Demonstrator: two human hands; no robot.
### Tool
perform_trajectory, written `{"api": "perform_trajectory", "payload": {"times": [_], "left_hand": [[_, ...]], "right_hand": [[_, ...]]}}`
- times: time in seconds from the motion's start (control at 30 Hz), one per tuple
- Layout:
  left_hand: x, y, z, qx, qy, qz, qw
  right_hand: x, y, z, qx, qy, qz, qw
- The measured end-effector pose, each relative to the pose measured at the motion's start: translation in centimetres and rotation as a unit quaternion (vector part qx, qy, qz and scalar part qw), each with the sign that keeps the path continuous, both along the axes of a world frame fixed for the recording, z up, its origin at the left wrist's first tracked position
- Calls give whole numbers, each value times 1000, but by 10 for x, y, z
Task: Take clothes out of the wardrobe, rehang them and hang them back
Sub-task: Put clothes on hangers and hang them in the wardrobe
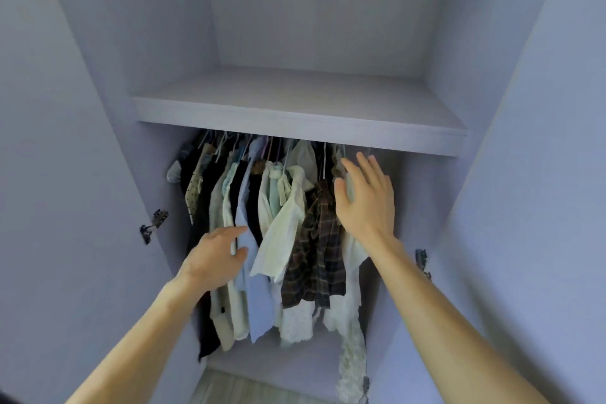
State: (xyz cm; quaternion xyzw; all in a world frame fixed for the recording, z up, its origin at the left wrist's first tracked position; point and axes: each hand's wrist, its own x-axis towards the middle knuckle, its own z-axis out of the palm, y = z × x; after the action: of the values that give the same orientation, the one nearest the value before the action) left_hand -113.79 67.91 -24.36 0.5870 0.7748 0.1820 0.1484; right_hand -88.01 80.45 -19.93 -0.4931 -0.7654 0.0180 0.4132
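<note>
Several garments hang on hangers under the wardrobe shelf (295, 121), packed close together. Among them are a pale blue shirt (257, 292), a cream blouse (282, 233) and a dark plaid shirt (316, 259). My left hand (216, 256) reaches in at the pale blue shirt, fingers straight, thumb against the cloth. My right hand (367, 197) is raised with fingers spread at the right end of the row, in front of a light garment whose top it hides. Neither hand grips anything.
Both wardrobe doors stand open at the sides, with metal hinges at left (153, 225) and right (421, 261). The shelf above the clothes holds nothing. A lace garment (352, 361) hangs lowest at the right. The wardrobe floor shows below.
</note>
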Motion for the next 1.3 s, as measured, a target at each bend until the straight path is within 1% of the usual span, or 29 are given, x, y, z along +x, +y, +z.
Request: {"api": "perform_trajectory", "payload": {"times": [0.1, 0.2, 0.27, 0.37, 0.43, 0.5, 0.6, 0.7, 0.77, 0.87, 1.0, 1.17, 1.23, 1.3], "left_hand": [[-25, -69, -3, 18, 81, 44, 996], [-38, -158, -25, 14, 112, 114, 987], [-44, -229, -50, -14, 119, 173, 978], [-39, -342, -92, -67, 86, 262, 959], [-23, -413, -117, -105, 54, 326, 938], [-1, -481, -136, -147, 20, 401, 904], [42, -571, -147, -191, -4, 515, 836], [99, -647, -146, -222, -10, 617, 755], [148, -685, -144, -233, -34, 682, 692], [234, -719, -142, -223, -80, 773, 589], [360, -725, -146, -200, -118, 860, 454], [509, -686, -159, -165, -163, 927, 294], [559, -670, -162, -164, -187, 939, 238], [600, -659, -164, -162, -196, 948, 193]], "right_hand": [[-18, -72, -40, -49, -8, 117, 992], [-44, -139, -79, -101, -42, 230, 967], [-70, -189, -102, -143, -73, 306, 938], [-107, -261, -128, -175, -117, 404, 890], [-128, -302, -140, -184, -150, 468, 851], [-147, -342, -148, -183, -190, 532, 805], [-169, -401, -155, -163, -234, 617, 733], [-186, -464, -158, -115, -268, 700, 652], [-191, -502, -157, -78, -291, 753, 585], [-184, -556, -156, -37, -308, 820, 480], [-148, -624, -163, 19, -330, 882, 335], [-70, -693, -173, 72, -365, 914, 164], [-31, -713, -176, 94, -365, 921, 99], [6, -731, -179, 119, -363, 923, 49]]}}
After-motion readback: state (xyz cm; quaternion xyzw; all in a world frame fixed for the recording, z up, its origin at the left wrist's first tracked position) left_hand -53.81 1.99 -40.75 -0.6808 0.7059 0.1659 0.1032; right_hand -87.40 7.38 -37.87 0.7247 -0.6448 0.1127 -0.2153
